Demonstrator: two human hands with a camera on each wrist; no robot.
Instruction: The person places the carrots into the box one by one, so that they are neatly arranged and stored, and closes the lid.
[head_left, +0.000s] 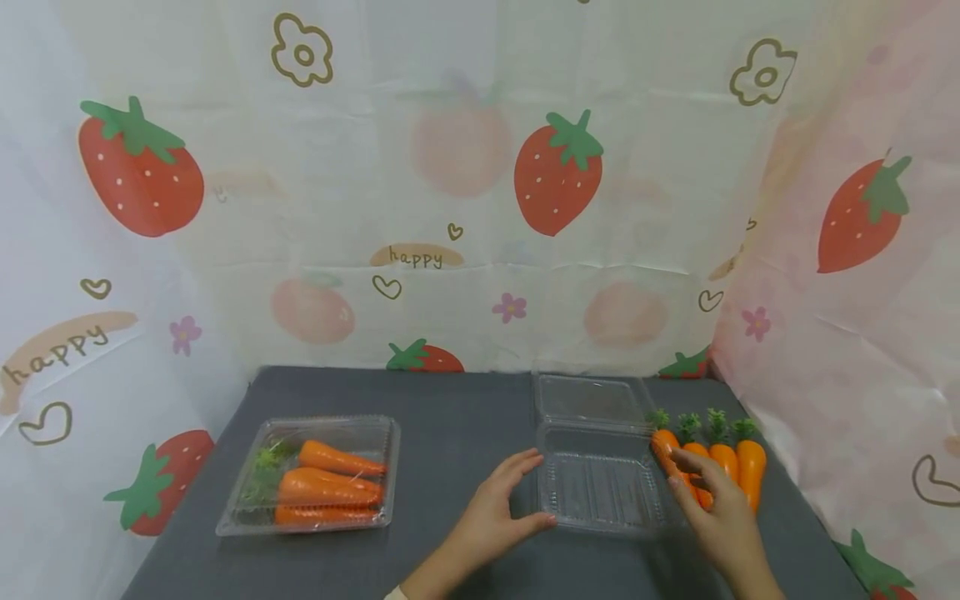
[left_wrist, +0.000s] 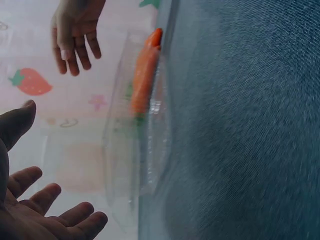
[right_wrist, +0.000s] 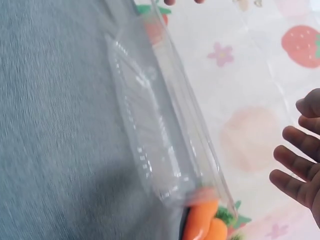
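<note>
An open clear plastic box (head_left: 600, 521) sits right of the middle of the table, its hinged lid (head_left: 588, 400) folded back behind it. My left hand (head_left: 487, 508) is beside the box's left rim, fingers spread and holding nothing; the left wrist view shows the same loose fingers (left_wrist: 45, 197). On the other side, my right hand (head_left: 720, 517) hovers between the box and several orange carrots (head_left: 750, 471) with green tops, partly hiding them in the head view. Its fingers (right_wrist: 292, 162) are apart with nothing between them in the right wrist view.
At the left of the grey table (head_left: 457, 425) lies a closed clear box (head_left: 393, 467) with carrots (head_left: 330, 486) inside, green tops to the left. A strawberry-patterned curtain (head_left: 480, 208) hangs around the table's back and sides.
</note>
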